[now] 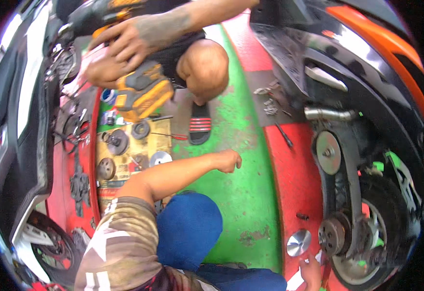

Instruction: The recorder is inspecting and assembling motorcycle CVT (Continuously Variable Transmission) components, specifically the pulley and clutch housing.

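Observation:
My left arm reaches across above my blue-trousered knee, and my left hand [227, 161] hangs over the green floor with its fingers curled in. Nothing shows in it. Low at the right, my right hand [310, 274] is closed beside a shiny metal disc [299, 243]; whether it touches the disc or grips something small is not clear. Just right of it stands a scooter's opened drive side, with a round pulley [328, 152], a rusty clutch drum [335, 234] and the rear wheel [379, 218]. A pale flat piece [295, 281] shows next to my right hand.
Opposite, a crouching co-worker's hands [129, 41] are around a yellow-and-black cordless power tool [144, 92]. Round metal parts [117, 141] lie on cardboard [163, 141] at the left. Bolts [270, 106] and a dark tool [284, 135] lie by the right scooter. Another scooter [27, 106] stands left.

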`<state>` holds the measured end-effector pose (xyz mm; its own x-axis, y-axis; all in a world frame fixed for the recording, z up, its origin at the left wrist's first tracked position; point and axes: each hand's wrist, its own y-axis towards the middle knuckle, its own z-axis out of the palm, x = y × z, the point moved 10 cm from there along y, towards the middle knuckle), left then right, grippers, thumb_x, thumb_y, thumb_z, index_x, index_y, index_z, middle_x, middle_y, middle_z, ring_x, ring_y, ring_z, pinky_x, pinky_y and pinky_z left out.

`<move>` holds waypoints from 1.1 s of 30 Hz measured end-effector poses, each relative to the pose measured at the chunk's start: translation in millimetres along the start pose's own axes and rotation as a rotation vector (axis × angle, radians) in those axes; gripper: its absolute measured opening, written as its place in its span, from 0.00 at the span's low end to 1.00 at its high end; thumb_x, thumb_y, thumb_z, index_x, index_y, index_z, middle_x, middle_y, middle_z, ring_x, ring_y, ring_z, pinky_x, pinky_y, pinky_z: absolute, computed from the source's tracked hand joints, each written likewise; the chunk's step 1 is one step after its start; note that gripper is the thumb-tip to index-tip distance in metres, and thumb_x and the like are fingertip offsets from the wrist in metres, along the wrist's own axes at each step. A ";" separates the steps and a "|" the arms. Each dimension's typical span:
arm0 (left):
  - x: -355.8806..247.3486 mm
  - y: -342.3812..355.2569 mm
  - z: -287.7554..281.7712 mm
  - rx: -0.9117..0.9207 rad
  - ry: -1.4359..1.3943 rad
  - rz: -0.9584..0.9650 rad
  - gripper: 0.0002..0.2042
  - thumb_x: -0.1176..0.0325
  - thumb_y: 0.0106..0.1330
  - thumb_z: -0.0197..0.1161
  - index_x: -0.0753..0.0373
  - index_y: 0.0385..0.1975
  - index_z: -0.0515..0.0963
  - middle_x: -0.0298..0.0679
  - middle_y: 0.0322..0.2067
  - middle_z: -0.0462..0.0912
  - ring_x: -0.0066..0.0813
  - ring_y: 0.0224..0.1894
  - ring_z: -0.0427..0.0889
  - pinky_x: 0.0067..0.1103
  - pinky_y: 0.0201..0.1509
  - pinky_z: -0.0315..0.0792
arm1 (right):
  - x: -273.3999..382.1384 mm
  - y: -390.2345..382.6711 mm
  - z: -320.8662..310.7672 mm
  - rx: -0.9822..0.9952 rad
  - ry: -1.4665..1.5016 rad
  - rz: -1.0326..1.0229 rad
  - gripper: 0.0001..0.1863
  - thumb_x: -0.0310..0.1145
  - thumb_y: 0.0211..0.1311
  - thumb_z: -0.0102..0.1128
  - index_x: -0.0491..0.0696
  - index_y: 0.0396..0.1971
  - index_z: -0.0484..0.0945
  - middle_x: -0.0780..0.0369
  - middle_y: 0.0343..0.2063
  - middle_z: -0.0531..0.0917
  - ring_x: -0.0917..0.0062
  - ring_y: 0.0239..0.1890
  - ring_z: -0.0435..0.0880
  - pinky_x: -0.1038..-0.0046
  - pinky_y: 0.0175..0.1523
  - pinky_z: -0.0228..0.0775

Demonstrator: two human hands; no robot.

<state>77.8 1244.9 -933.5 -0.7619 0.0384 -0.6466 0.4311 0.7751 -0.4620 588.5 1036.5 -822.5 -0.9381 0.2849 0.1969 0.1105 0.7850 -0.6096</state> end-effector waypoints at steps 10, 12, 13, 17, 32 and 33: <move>53.5 -149.5 0.5 -0.283 -0.514 -0.349 0.22 0.49 0.73 0.57 0.65 0.32 0.83 0.45 0.28 0.88 0.36 0.27 0.87 0.33 0.36 0.81 | 326.6 1.7 8.7 0.277 0.116 -0.587 0.32 0.40 0.66 0.66 0.41 0.66 0.73 0.41 0.57 0.81 0.49 0.61 0.80 0.58 0.65 0.72; 69.2 -192.4 25.1 -0.287 -0.521 -0.327 0.22 0.49 0.72 0.58 0.66 0.36 0.84 0.51 0.35 0.88 0.44 0.35 0.88 0.37 0.42 0.81 | 340.6 9.9 26.5 0.300 0.216 -0.584 0.31 0.42 0.67 0.66 0.41 0.64 0.74 0.43 0.56 0.82 0.51 0.57 0.84 0.58 0.62 0.75; 81.4 -212.3 35.9 -0.275 -0.473 -0.320 0.23 0.48 0.72 0.59 0.67 0.41 0.84 0.53 0.41 0.87 0.47 0.41 0.88 0.38 0.46 0.81 | 347.3 12.9 33.8 0.305 0.201 -0.596 0.31 0.42 0.67 0.66 0.41 0.64 0.74 0.43 0.56 0.82 0.51 0.57 0.84 0.58 0.62 0.75; 159.5 -319.6 94.6 -0.511 -0.368 -0.298 0.25 0.49 0.71 0.61 0.69 0.48 0.83 0.55 0.44 0.86 0.52 0.46 0.86 0.38 0.53 0.78 | 362.4 28.2 73.5 0.312 0.009 -0.637 0.31 0.44 0.68 0.64 0.41 0.64 0.74 0.42 0.56 0.81 0.50 0.56 0.84 0.57 0.61 0.75; 134.6 -447.7 211.3 -0.505 -0.680 -0.895 0.22 0.51 0.68 0.66 0.67 0.47 0.83 0.53 0.44 0.88 0.48 0.49 0.87 0.37 0.55 0.78 | 388.4 135.6 217.7 0.482 0.403 -0.412 0.47 0.41 0.66 0.70 0.38 0.76 0.53 0.41 0.71 0.66 0.53 0.71 0.70 0.60 0.71 0.65; 132.4 -454.2 219.9 -0.522 -0.693 -0.925 0.22 0.51 0.68 0.66 0.67 0.47 0.83 0.53 0.44 0.88 0.48 0.49 0.87 0.37 0.55 0.78 | 396.4 134.8 230.0 0.511 0.386 -0.430 0.47 0.41 0.66 0.70 0.38 0.76 0.53 0.41 0.71 0.66 0.53 0.71 0.70 0.60 0.71 0.65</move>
<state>-112.6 759.3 -942.8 -0.1960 -0.8631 -0.4654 -0.4868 0.4976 -0.7179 156.0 1128.8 -1003.2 -0.6728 0.2581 0.6933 -0.4907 0.5457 -0.6793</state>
